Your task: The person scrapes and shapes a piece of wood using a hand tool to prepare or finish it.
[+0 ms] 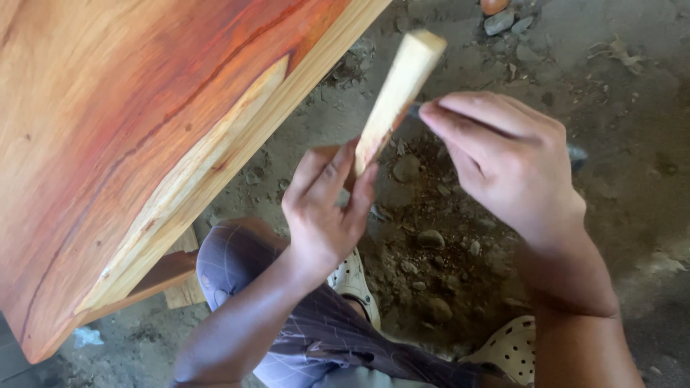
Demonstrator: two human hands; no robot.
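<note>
Left hand [325, 208] grips the lower end of a pale wood stick [397, 90], held tilted above the dirt floor [632, 129] — beside the red slab's [129, 122] edge. Right hand [507, 162] — fingers closed on a dark tool [576, 153], tip touching the stick.

Bare dirt floor [618, 129] with scattered stones [431, 239], reddish polished wooden slab [129, 136] at left, soft daylight

The right hand [507, 162] hides most of a dark tool [577, 153]; its kind is unclear.
</note>
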